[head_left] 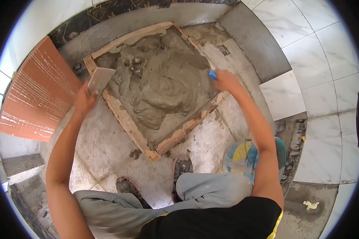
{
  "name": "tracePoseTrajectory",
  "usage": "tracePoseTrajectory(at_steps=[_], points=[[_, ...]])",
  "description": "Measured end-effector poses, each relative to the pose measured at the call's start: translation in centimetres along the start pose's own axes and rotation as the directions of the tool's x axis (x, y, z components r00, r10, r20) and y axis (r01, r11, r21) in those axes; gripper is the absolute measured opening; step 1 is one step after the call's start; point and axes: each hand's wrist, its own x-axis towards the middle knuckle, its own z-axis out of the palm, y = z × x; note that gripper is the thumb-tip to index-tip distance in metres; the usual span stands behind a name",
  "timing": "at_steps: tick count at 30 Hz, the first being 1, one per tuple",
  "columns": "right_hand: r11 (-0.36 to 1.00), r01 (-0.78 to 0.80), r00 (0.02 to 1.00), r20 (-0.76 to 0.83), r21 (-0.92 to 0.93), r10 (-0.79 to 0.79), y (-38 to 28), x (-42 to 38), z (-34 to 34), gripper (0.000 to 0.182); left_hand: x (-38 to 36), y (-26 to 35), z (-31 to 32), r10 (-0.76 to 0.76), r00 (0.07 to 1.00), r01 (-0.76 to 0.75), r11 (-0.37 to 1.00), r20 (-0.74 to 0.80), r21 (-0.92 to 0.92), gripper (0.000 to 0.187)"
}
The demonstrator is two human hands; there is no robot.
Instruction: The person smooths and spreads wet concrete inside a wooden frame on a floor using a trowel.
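Observation:
My left hand (86,99) is closed around a small flat piece of tile (102,78), held over the left corner of a wooden frame (125,119). In my right hand (226,81) is the blue handle of a trowel (212,74), at the frame's right side. Its blade is hard to make out against the grey mortar. Wet mortar (167,85) fills the tray inside the frame, swirled and heaped in the middle, with rough lumps at the upper left.
A brown tile sheet (44,93) leans at the left. Beside my right knee stands a bucket (243,157). A loose white tile (283,95) rests against the right wall. A small pale fitting (311,205) lies at the lower right. My shoes (181,167) are just below the frame.

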Motion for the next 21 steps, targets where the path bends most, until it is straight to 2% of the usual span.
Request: tracePoseTrajectory(at_steps=[1,3,5,7,8,10,11,12,14,15,17,18,19,20,21], points=[[0.998,-0.066,0.995,-0.071,0.018,0.067,0.0,2.3,0.6,0.023,-0.1,0.3,-0.1,-0.008,1.000,0.008,1.000,0.015,0.003,0.039],[0.999,-0.033,0.982,-0.183,0.024,0.037,-1.2,7.0,1.6,0.021,-0.2,0.7,-0.5,-0.010,0.999,0.009,0.999,0.032,0.035,0.037],[1.000,0.012,0.989,-0.146,-0.010,-0.013,-2.5,12.6,2.0,0.019,-0.3,1.1,-0.2,-0.005,0.999,0.006,1.000,0.049,-0.019,0.035],[0.994,0.067,0.966,-0.244,-0.089,-0.087,-4.2,16.2,2.6,0.017,-0.4,2.1,-0.2,0.006,0.999,-0.004,0.999,0.054,-0.038,0.033],[0.994,0.064,0.966,-0.245,-0.086,-0.084,-5.4,16.3,2.6,0.017,-0.4,2.2,-0.3,0.007,0.999,-0.004,0.998,0.047,-0.069,0.032],[0.928,0.207,0.963,-0.103,-0.310,-0.250,-7.5,15.5,2.5,0.018,-0.1,1.5,-0.6,0.040,0.998,-0.039,0.999,0.040,-0.013,0.030],[0.914,0.261,0.951,-0.078,-0.311,-0.298,-7.2,14.3,2.6,0.018,-0.4,1.0,-0.4,0.064,0.998,-0.065,0.997,0.023,0.034,0.029],[0.897,0.309,0.938,-0.055,-0.315,-0.343,-6.4,12.8,3.0,0.018,-0.5,1.1,-0.3,0.058,0.998,-0.058,0.998,0.004,0.017,0.029],[0.818,0.366,0.909,-0.018,-0.443,-0.416,-5.9,9.4,3.7,0.017,-0.5,2.0,-0.2,0.064,0.998,-0.065,0.997,-0.022,-0.040,0.026],[0.809,0.367,0.909,-0.009,-0.458,-0.417,-5.5,7.8,3.4,0.017,-0.7,1.5,0.2,0.058,0.998,-0.059,0.997,-0.030,-0.056,0.026],[0.778,0.378,0.905,0.022,-0.502,-0.425,-5.4,6.2,0.4,0.017,-0.2,0.0,-0.1,0.064,0.998,-0.064,0.997,0.015,0.039,0.026],[0.770,0.384,0.900,0.020,-0.510,-0.435,-5.7,5.5,-2.8,0.017,0.0,-0.1,-0.2,0.059,0.998,-0.059,0.998,0.002,0.039,0.026],[0.771,0.338,0.923,0.027,-0.539,-0.385,-6.5,4.6,-6.8,0.016,-0.1,0.0,-0.1,0.041,0.999,-0.040,0.996,-0.013,0.084,0.027],[0.769,0.293,0.942,0.035,-0.568,-0.333,-7.1,4.5,-9.0,0.016,-0.3,0.2,-0.1,0.021,0.999,-0.018,0.992,-0.025,0.129,0.027],[0.762,0.304,0.938,0.039,-0.572,-0.345,-7.6,5.4,-9.4,0.016,-0.6,0.5,-0.1,0.010,0.999,-0.006,0.992,-0.033,0.129,0.027]])
